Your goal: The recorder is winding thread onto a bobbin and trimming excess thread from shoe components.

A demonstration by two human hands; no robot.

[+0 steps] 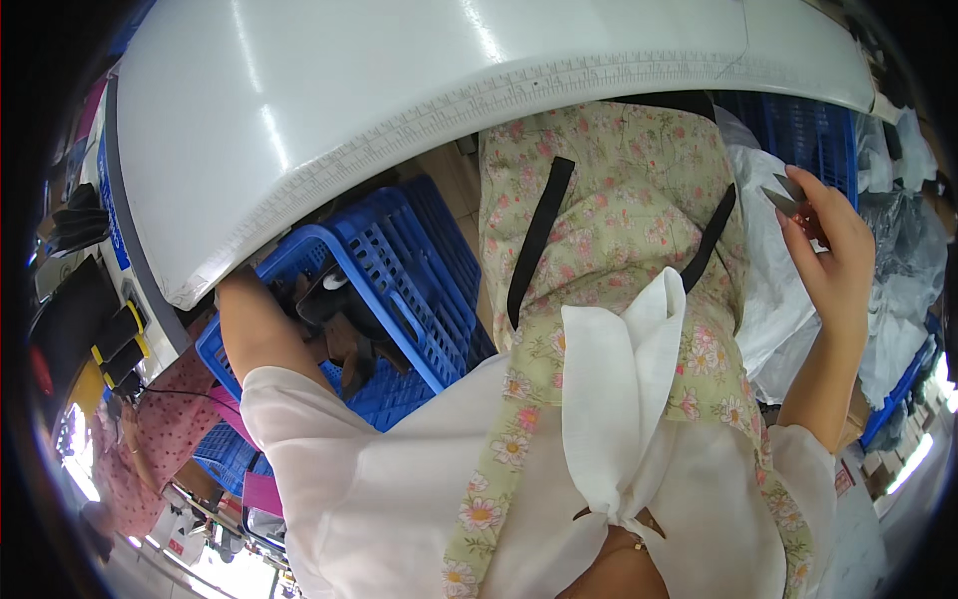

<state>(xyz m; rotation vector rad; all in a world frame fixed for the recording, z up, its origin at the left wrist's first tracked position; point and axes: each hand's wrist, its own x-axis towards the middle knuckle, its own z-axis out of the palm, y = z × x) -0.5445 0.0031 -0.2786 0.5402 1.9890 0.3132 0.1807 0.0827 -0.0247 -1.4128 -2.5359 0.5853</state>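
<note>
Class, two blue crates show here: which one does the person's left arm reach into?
The blue crate under the white table edge, left of the floral apron.

White plastic bags [773, 299] heaped right, beside blue crate [798, 125].

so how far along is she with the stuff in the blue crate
Done: nothing shows as finished. In hand: the right hand holds small snips raised; the left arm reaches into the blue crate among dark pieces, its hand hidden. Left: those pieces remain in the crate.
</note>
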